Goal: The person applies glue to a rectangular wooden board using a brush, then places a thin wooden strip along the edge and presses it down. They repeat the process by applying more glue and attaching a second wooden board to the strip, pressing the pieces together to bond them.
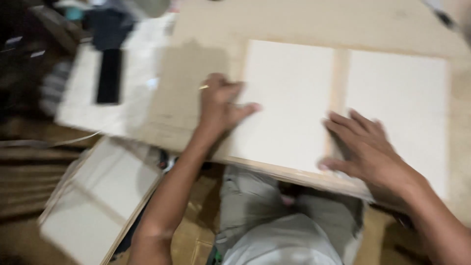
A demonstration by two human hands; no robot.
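Observation:
A large brown cardboard sheet (pixel 206 83) lies in front of me, over my lap. Two white rectangular boards sit on it side by side, a left one (pixel 289 98) and a right one (pixel 402 103), with a narrow brown strip (pixel 338 88) between them. My left hand (pixel 221 105) rests at the left board's left edge, fingers curled, with a thin small item poking out by the knuckles; the blur hides what it is. My right hand (pixel 363 147) lies flat, fingers spread, across the gap and the near edges of both boards.
Another brown sheet carrying white boards (pixel 98 191) leans at the lower left. A white slab with a black rectangular object (pixel 109 76) lies at the upper left, beside dark clutter. My grey-clothed legs (pixel 274 221) are under the sheet's near edge. The whole frame is motion-blurred.

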